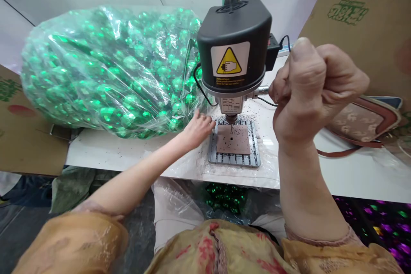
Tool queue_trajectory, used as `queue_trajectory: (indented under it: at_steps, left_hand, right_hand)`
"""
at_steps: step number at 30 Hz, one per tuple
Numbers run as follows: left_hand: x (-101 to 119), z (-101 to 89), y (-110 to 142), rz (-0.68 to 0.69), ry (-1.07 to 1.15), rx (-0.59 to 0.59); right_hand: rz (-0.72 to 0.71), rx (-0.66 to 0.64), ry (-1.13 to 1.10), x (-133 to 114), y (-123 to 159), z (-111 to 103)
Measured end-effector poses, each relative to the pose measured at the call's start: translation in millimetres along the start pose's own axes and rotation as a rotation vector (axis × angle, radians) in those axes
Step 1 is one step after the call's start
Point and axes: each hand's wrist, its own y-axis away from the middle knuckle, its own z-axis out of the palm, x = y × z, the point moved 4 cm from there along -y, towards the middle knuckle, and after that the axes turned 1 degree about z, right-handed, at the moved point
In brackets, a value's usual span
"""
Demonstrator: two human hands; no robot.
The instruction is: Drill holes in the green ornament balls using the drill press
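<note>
A black benchtop drill press (234,47) stands before me, its bit pointing down at a flat pinkish board (233,147). The board has a small dark hole and lies on the slotted metal base (236,161). My left hand (199,128) rests beside the base's upper left corner, fingers slightly apart and nothing visible in them. Raised at the right of the machine, my right hand (305,90) is closed in a fist. A metal lever (262,90) runs from the drill press toward that fist; the grip itself is hidden by the fingers.
A large clear bag of shiny green faceted beads (122,77) fills the left of the white table (302,180). Cardboard boxes (369,21) stand on both sides. A handbag (362,120) lies at the right. Dark shavings surround the base, and more green beads (226,197) sit below the table edge.
</note>
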Motion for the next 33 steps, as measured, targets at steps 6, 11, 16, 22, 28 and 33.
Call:
queue_trajectory:
  at_steps: [6, 11, 16, 22, 28, 33]
  left_hand:
    - [-50, 19.3, -20, -0.007, 0.178, 0.03]
    - [-53, 20.9, -27, -0.041, 0.098, -0.042]
    - [-33, 0.2, -25, 0.038, -0.172, -0.189]
    - [-21, -16.0, -18, 0.005, -0.12, -0.075]
    - [10, -31.2, 0, -0.009, 0.298, 0.308]
    - [33, -5.5, 22, -0.342, 0.753, 0.485]
  right_hand:
    - [0.013, 0.018, 0.0, 1, 0, 0]
    - [-0.008, -0.018, 0.028, 1, 0, -1]
    - [0.001, -0.061, 0.084, -2, 1, -3]
    - [0.054, -0.089, 0.168, -3, 2, -2]
    - [0.051, -0.062, 0.144, -2, 3, -2]
    - [0.069, -0.07, 0.162, -3, 4, -3]
